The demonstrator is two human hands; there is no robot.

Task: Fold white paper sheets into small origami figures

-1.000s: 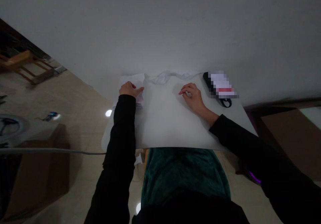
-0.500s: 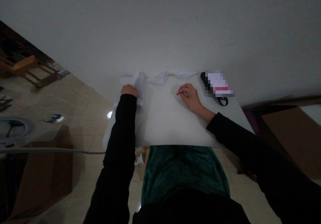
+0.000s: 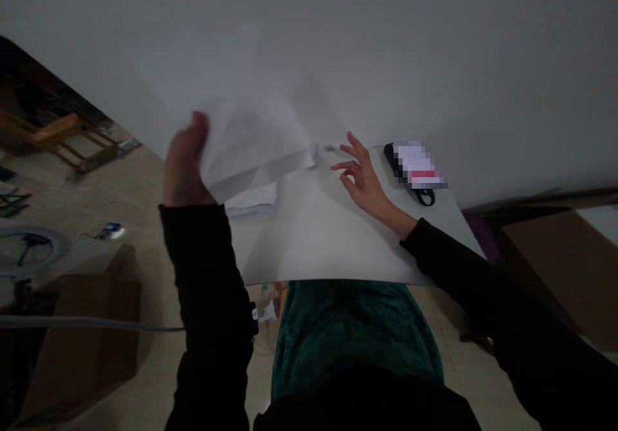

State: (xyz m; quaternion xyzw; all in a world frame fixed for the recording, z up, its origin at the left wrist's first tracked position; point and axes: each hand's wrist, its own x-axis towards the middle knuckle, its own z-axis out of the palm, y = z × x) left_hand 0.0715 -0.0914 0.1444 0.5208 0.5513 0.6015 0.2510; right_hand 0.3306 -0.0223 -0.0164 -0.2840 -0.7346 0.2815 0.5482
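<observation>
White sheet (image 3: 255, 131): raised, blurred, above the left rear of the table (image 3: 328, 244).
Left hand (image 3: 186, 160): gripping the sheet's left side.
Right hand (image 3: 362, 180): fingers spread, slightly curled, near the sheet's right end.
Folded white stack (image 3: 255, 201): on the table, partly screened by the sheet.
Black-edged item (image 3: 418, 165): right rear, face pixelated.
Wall (image 3: 410, 44): behind.

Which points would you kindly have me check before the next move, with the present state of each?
1. Left hand holding the white sheet: ok.
2. Right hand holding nothing, fingers apart: ok.
3. White sheet flat on the table: not ok, it is up in the air.
4. Folded white pile on the table: ok, partly hidden.
5. Black-strapped item apart from the right hand: ok.
6. White sheet undamaged: cannot tell, blurred.
</observation>
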